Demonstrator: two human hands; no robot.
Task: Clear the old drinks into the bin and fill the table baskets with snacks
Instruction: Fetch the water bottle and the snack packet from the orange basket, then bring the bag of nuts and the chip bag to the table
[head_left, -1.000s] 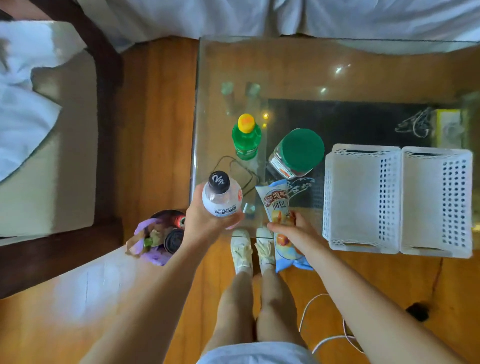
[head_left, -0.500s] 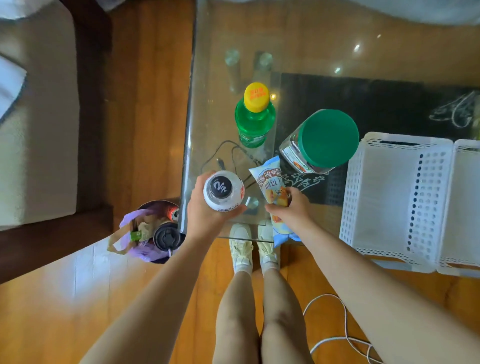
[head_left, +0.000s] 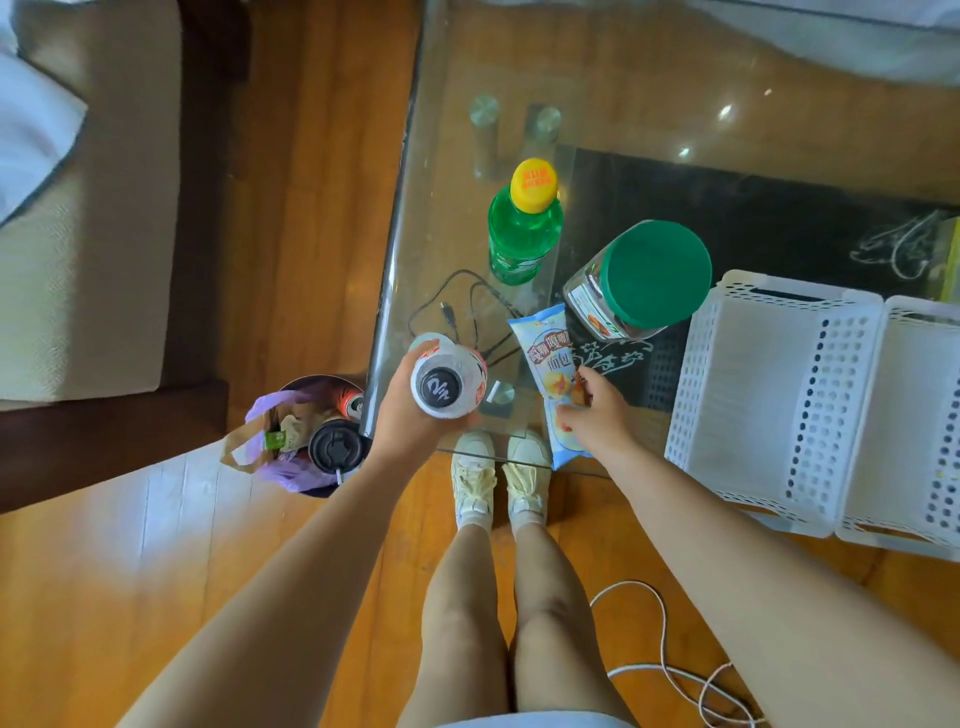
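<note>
My left hand is shut on a white bottle with a black cap, held above the glass table's near left corner. My right hand grips a light blue snack packet lying at the table's front edge. The bin stands on the floor left of the table, lined with a purple bag and holding a can, a black-lidded cup and paper scraps. A green bottle with a yellow cap and a clear jar with a green lid stand on the table. Two white perforated baskets sit side by side at the right.
The glass table has a steel left edge, with a black cable lying on it. A cushioned seat with a dark wooden frame stands to the left. My feet are under the table's front edge. A white cord lies on the floor.
The view has moved closer and left. My left hand has carried the white bottle slightly left toward the table corner. My right hand still holds the snack packet.
</note>
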